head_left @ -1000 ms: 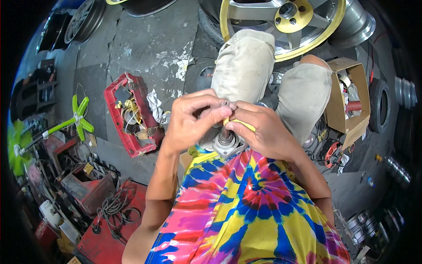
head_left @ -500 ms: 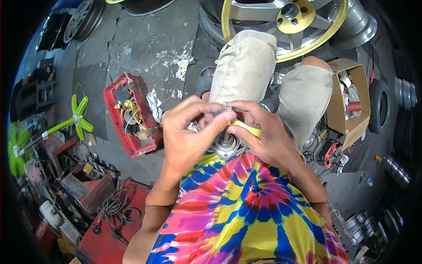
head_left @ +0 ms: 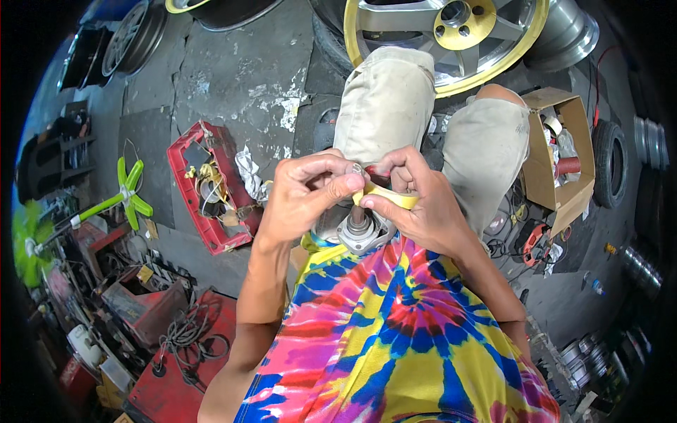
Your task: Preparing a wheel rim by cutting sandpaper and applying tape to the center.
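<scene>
Above my lap, my left hand (head_left: 307, 194) pinches one end of a short curved yellow strip (head_left: 391, 197) between thumb and fingers. My right hand (head_left: 419, 201) grips the strip's other end, thumb on top. Something dark red shows behind the strip, partly covered by my right fingers. A small pale, shiny piece (head_left: 357, 169) sits at my left fingertips; its kind is unclear. Just below the hands, a grey metal tool head with an upright spindle (head_left: 360, 224) rests against my tie-dye shirt. The rest of that tool is hidden.
A spoked wheel (head_left: 446, 92) with a yellow rim lies ahead of my knees. On the left are a red bin (head_left: 224, 243) of parts and a green-bladed fan (head_left: 129, 190). To the right stand an open cardboard box (head_left: 584, 158) and a tyre (head_left: 611, 169).
Both hands have shifted slightly, and the left fingers now pinch the strip's end more closely. More of the spindle below shows. The view has shifted a little.
</scene>
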The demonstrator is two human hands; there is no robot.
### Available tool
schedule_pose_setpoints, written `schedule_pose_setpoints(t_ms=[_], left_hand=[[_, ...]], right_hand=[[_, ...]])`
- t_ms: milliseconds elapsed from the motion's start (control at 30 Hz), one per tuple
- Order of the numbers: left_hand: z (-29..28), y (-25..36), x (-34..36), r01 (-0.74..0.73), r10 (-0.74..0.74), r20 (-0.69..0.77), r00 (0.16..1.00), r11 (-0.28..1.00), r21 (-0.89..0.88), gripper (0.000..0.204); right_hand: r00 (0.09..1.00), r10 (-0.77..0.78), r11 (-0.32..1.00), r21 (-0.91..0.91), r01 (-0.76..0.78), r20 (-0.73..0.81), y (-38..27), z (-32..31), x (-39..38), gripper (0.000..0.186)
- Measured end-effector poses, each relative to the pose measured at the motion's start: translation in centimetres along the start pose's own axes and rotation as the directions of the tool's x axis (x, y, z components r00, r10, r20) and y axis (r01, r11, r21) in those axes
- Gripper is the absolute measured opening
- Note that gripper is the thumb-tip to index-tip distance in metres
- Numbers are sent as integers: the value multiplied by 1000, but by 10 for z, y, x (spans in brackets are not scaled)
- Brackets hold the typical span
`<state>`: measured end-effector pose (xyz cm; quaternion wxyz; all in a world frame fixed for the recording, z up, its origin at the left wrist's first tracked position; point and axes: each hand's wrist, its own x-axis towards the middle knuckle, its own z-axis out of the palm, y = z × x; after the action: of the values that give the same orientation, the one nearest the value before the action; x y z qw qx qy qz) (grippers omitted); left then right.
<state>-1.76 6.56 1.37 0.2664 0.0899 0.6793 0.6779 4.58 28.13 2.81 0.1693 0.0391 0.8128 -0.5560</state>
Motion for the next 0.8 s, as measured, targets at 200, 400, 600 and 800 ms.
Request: schedule_pose_setpoints(t_ms=[200,400,600,800], left_hand=[[-21,-24,43,163,41,471,881,910,-382,18],[-9,-4,11,9,-9,89,996,1000,4,22],[41,33,-28,-151,391,-288,874,781,605,22],[42,27,-20,-212,532,-239,812,651,728,17]], right_hand=[[984,-177,980,91,177,-12,6,4,3,26],[939,-330,943,17,333,-96,7,20,7,16],[924,-336,940,-133,316,-183,-2,25,-1,15],[914,-321,944,-161,288,-247,-4,31,-7,15]])
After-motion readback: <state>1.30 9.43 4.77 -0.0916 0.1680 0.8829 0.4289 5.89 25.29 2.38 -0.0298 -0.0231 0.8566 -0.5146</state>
